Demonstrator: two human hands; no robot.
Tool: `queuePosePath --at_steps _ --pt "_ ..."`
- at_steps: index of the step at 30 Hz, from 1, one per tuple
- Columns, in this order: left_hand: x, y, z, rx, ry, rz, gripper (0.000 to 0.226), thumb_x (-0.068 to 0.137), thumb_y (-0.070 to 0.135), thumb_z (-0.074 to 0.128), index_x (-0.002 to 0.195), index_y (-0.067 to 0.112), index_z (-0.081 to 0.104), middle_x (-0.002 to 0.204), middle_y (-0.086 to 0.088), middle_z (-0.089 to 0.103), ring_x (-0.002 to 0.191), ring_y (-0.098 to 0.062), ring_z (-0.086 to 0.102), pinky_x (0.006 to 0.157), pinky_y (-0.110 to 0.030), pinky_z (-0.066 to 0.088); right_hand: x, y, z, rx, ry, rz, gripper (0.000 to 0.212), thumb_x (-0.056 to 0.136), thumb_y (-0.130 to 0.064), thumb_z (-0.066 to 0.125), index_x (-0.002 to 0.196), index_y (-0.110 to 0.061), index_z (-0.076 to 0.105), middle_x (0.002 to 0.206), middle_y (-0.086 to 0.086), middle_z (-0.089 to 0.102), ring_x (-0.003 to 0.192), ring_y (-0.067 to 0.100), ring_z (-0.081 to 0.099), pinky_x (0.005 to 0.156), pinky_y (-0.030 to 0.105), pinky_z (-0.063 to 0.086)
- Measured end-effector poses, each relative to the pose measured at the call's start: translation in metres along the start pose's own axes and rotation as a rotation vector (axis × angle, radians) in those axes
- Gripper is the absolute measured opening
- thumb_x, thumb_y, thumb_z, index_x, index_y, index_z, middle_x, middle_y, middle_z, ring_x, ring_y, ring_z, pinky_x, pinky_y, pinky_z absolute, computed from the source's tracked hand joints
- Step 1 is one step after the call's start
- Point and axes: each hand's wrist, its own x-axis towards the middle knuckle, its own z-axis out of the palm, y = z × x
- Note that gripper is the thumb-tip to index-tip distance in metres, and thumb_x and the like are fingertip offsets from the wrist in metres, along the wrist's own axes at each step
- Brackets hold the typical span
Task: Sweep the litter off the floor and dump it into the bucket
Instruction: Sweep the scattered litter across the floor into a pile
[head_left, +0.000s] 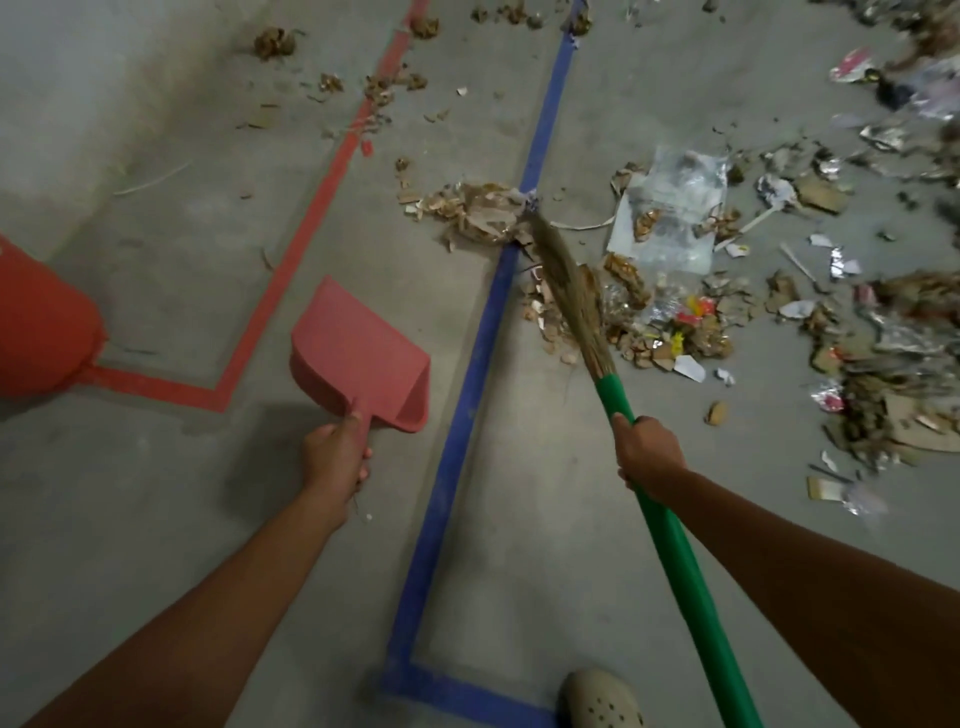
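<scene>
On the grey floor (156, 519), litter (670, 322) lies in a big mess right of the blue line (467, 395). The right hand (649, 452) has its fingers (626, 475) wrapped tight round the green broom (609, 389), and the brush (569, 296) sits in the litter to pull it closer. The left hand (337, 452) grips the pink dustpan (358, 358) by its handle, ready to scoop. The red bucket (41, 322) waits far left, well apart from the mess

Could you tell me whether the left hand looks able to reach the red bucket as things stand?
Probably yes: the left hand, gripping the dustpan, has only open floor between it and the bucket.
</scene>
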Motion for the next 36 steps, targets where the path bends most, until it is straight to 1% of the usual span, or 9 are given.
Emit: queuePosePath --at_steps 4,10,15,17,20,24,27,31,36 --pt "-0.050 0.059 0.019 0.052 -0.022 -0.031 0.049 0.094 0.057 0.058 0.079 0.010 0.057 0.058 -0.004 0.050 0.029 -0.006 0.034 0.030 -0.016 0.023 -0.037 0.002 -0.055 0.005 -0.024 -0.003 0.044 0.106 -0.047 0.039 0.097 -0.007 0.057 0.085 0.012 0.067 0.061 0.024 0.069 0.050 0.031 0.055" --pt "-0.079 0.099 0.040 0.048 -0.039 -0.070 0.048 0.094 0.055 0.060 0.082 0.009 0.057 0.058 -0.005 0.050 0.030 -0.007 0.034 0.031 -0.015 0.022 -0.064 -0.013 -0.095 0.016 -0.186 0.018 0.042 0.106 -0.045 0.042 0.108 -0.006 0.058 0.084 0.009 0.067 0.061 0.020 0.065 0.050 0.027 0.052" --pt "-0.050 0.086 0.066 0.058 -0.060 -0.110 0.045 0.095 0.052 0.060 0.078 0.011 0.055 0.059 -0.006 0.049 0.030 -0.007 0.033 0.032 -0.015 0.021 -0.038 -0.022 -0.077 -0.160 -0.281 0.032 0.042 0.106 -0.044 0.044 0.115 -0.004 0.056 0.085 0.009 0.065 0.063 0.018 0.063 0.050 0.028 0.052" --pt "-0.028 0.073 0.078 0.080 -0.067 -0.129 0.045 0.096 0.052 0.059 0.078 0.011 0.054 0.060 -0.006 0.049 0.030 -0.007 0.033 0.031 -0.016 0.021 -0.020 -0.019 -0.061 -0.230 -0.306 0.073 0.042 0.105 -0.043 0.046 0.119 -0.004 0.054 0.087 0.009 0.063 0.063 0.017 0.062 0.047 0.027 0.048" --pt "0.003 0.052 0.097 0.141 -0.082 -0.170 0.046 0.095 0.055 0.058 0.078 0.012 0.056 0.059 -0.005 0.051 0.030 -0.008 0.034 0.033 -0.014 0.022 0.009 -0.010 -0.039 -0.267 -0.328 0.195 0.039 0.104 -0.036 0.048 0.124 -0.003 0.052 0.087 0.010 0.063 0.062 0.018 0.061 0.048 0.028 0.050" --pt "0.035 0.038 0.111 0.214 -0.170 -0.208 0.049 0.091 0.059 0.058 0.079 0.012 0.058 0.058 -0.003 0.051 0.035 -0.010 0.036 0.034 -0.016 0.024 0.037 -0.008 -0.028 -0.287 -0.240 0.257 0.037 0.106 -0.032 0.043 0.121 -0.001 0.054 0.084 0.010 0.063 0.059 0.019 0.063 0.046 0.028 0.051" --pt "0.052 0.044 0.117 0.209 -0.209 -0.224 0.047 0.091 0.059 0.060 0.080 0.012 0.058 0.059 -0.003 0.051 0.037 -0.011 0.037 0.033 -0.017 0.024 0.053 -0.022 -0.034 -0.220 -0.150 0.295 0.039 0.108 -0.036 0.040 0.117 0.000 0.054 0.083 0.011 0.063 0.061 0.020 0.064 0.047 0.029 0.051" --pt "0.073 0.071 0.120 0.177 -0.262 -0.223 0.047 0.092 0.058 0.060 0.079 0.013 0.056 0.059 -0.003 0.051 0.035 -0.009 0.036 0.033 -0.015 0.024 0.068 -0.054 -0.050 -0.091 -0.031 0.325 0.046 0.107 -0.046 0.040 0.110 -0.003 0.056 0.082 0.010 0.065 0.063 0.020 0.065 0.060 0.033 0.059" --pt "0.098 0.123 0.112 0.150 -0.240 -0.234 0.048 0.092 0.058 0.059 0.077 0.012 0.057 0.058 -0.003 0.051 0.031 -0.009 0.036 0.033 -0.014 0.023 0.062 -0.107 -0.068 -0.007 0.052 0.278 0.048 0.107 -0.049 0.035 0.107 -0.006 0.057 0.088 0.011 0.067 0.067 0.023 0.069 0.061 0.035 0.059"
